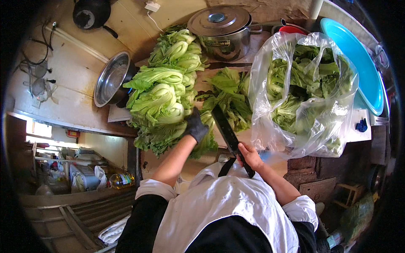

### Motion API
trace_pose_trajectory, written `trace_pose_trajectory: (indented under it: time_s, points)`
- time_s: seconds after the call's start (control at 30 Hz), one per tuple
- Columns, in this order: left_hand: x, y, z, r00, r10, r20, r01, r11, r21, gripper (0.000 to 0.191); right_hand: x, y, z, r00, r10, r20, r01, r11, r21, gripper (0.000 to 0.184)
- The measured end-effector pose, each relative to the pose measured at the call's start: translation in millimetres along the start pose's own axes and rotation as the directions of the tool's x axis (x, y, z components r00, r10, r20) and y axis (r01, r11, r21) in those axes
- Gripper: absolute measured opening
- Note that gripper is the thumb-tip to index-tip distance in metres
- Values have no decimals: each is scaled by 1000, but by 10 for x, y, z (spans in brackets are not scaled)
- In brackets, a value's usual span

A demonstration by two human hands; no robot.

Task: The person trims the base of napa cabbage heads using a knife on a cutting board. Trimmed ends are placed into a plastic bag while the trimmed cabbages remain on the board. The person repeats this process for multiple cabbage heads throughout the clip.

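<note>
My left hand (196, 126), in a dark glove, rests against the right side of a pile of leafy green cabbages (164, 98). Its fingertips are partly lost among the leaves, so I cannot tell whether they grip one. Leaves of a cabbage (205, 139) spread out beside that wrist. My bare right hand (250, 156) is closed around the handle of a dark, broad-bladed kitchen knife (225, 125), its blade slanting up and left over the board. Loose green leaves (231, 95) lie just beyond the blade. To their right stands a clear plastic bag (269, 126) filled with leaves (284, 110).
Behind the cabbages is a lidded steel pot (224, 44). A steel bowl (112, 79) leans at the left, and a blue plastic basin (354, 63) tilts at the far right. A crumpled dark blue item (361, 125) lies near the table's right edge.
</note>
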State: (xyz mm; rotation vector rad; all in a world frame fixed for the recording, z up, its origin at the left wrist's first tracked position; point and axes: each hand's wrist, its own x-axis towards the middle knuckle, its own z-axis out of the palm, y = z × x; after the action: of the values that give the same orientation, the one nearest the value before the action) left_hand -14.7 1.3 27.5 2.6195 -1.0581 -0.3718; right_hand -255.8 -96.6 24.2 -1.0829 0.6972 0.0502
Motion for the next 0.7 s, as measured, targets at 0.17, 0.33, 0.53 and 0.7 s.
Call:
trace_pose_trajectory:
  time_s: [0.17,0.33,0.53,0.7]
  points:
    - [-123,-55,540,986,-167,-12,163,943,291,105,-68,-100,-128,992,-77,-100,80,997,24,32]
    - [116,-365,359,985,-150,82,155,986,-57,90,-138,-115,-184,992,-89,-89,79,991,-112,33]
    - [-53,-401,-317,977,195,88,-8,447,-895,68,-158,-78,-223,992,-90,-94,74,984,-161,32]
    - [-222,-319,-1199,942,-1,335,298,463,-835,60,-151,-136,-220,997,-41,-70,30,989,-148,34]
